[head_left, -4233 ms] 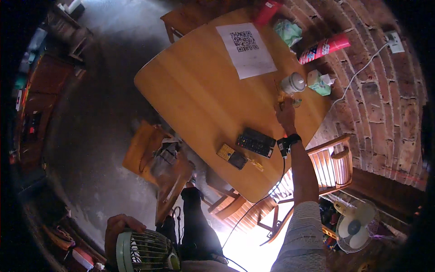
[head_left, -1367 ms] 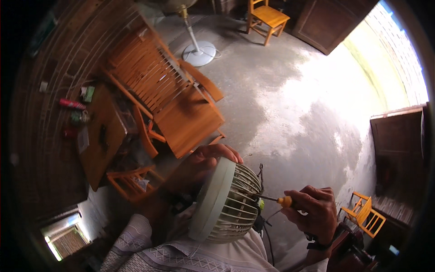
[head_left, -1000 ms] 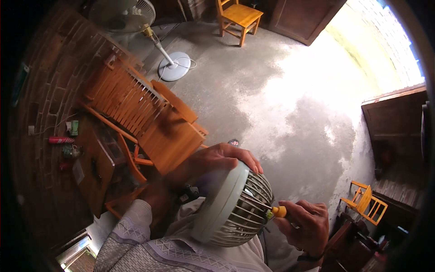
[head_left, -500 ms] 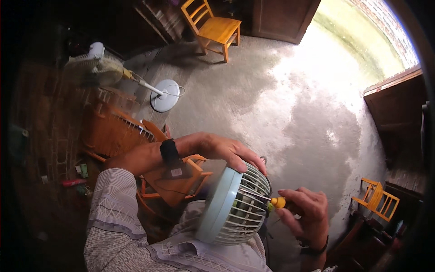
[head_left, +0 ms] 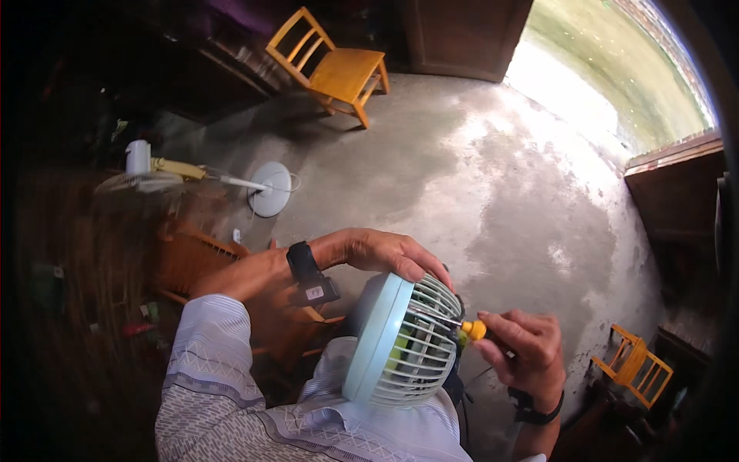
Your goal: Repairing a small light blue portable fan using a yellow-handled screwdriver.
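A small fan (head_left: 379, 339) with a pale blue rim and a domed wire grille lies tilted on its side in my lap. My left hand (head_left: 394, 252) grips its upper edge, thumb on the rim and fingers over the grille. In my right hand (head_left: 530, 348) is a yellow-handled screwdriver (head_left: 475, 329), pinched between thumb and fingers. Its thin metal shaft points left and passes in among the grille bars. The tip is hard to make out behind the bars. Some green shows inside the grille.
A white standing fan (head_left: 269, 189) is at the left on the concrete floor (head_left: 416, 169). One wooden chair (head_left: 346, 73) stands at the back, another small chair (head_left: 633, 365) at the right. A brown wooden seat (head_left: 192, 258) is left of my arm. Daylight enters through the doorway (head_left: 585, 85).
The view has shifted a little. Both hands keep their holds on the fan and screwdriver. The standing fan's head has turned.
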`<state>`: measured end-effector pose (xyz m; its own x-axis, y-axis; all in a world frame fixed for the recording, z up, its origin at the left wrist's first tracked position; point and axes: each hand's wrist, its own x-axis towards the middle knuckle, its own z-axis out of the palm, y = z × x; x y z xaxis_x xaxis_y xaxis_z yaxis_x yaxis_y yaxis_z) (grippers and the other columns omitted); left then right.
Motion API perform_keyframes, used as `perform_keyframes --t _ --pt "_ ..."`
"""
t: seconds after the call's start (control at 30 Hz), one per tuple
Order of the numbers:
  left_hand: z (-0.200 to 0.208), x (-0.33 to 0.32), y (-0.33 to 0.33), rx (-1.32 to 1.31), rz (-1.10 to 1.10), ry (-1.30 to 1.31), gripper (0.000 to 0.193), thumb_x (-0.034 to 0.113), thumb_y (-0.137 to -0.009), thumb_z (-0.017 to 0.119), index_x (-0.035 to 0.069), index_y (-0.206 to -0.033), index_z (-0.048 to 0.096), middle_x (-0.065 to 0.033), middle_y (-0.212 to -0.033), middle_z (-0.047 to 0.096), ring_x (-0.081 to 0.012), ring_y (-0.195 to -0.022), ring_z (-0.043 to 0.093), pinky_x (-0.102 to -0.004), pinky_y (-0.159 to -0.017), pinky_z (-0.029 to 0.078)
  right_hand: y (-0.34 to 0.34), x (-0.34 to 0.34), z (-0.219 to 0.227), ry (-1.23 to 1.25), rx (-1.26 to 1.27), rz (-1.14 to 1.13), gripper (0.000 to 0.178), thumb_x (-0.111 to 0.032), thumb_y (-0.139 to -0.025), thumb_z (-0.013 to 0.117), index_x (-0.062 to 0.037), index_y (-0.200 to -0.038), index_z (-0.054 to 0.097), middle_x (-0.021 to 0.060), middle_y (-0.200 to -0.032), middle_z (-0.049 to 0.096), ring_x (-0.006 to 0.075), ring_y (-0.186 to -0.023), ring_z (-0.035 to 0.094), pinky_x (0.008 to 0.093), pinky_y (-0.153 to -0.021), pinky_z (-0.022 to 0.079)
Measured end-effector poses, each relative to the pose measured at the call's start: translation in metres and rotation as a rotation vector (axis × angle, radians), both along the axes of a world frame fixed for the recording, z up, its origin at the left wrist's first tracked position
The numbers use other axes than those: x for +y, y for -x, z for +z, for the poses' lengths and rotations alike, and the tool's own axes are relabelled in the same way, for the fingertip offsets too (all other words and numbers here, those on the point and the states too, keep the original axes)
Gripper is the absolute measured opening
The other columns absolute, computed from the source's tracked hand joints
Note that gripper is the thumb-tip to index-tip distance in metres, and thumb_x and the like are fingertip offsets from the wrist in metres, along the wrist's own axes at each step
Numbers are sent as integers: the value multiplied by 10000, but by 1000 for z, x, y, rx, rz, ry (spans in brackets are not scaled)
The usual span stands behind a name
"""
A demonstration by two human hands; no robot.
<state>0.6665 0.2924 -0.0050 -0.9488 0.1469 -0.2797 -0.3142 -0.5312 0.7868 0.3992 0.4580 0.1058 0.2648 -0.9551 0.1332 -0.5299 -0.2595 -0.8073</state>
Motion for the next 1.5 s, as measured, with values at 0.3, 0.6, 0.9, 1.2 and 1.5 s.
perform_keyframes --t 0.3,0.6,0.9,1.2,1.5 --pt "-60 -110 87 24 274 -145 808 645 -1018 467 -41 -1421 611 -231 -1424 629 -315 -1337 598 -432 -1189 414 92 -83 -41 -471 -353 -363 449 -162 -797 891 35 -1173 746 52 -831 723 78 -724 638 244 -643 488" --pt "-72 -221 165 -174 381 -220 861 677 -1088 253 -39 -1394 620 -236 -1315 686 -243 -1184 689 -371 -1030 555 78 -202 -68 -421 -509 -600 806 -434 -790 909 35 -1389 646 -28 -957 666 57 -757 538 230 -698 468" --pt "-87 -250 177 22 615 -343 1335 734 -578 926 -34 -1544 416 -227 -1459 586 -325 -1399 550 -432 -1177 465 157 -272 -86 -629 -558 -432 704 -387 -840 794 20 -1395 645 149 -1243 721 213 -1191 639 364 -1078 458" --pt "-55 -283 260 -108 703 -181 1121 699 -756 844 -6 -1524 435 -190 -1448 573 -291 -1395 526 -414 -1189 434 248 -327 -73 -587 -653 -459 606 -370 -888 790 12 -1348 695 108 -1151 750 169 -1109 655 336 -1018 494" --pt "-19 -245 343 -245 677 -320 896 613 -929 641 29 -1566 404 -153 -1489 539 -265 -1398 514 -400 -1175 446 354 -360 -11 -459 -406 -427 404 -380 -991 732 22 -994 772 -24 -644 576 57 -622 500 275 -543 403"
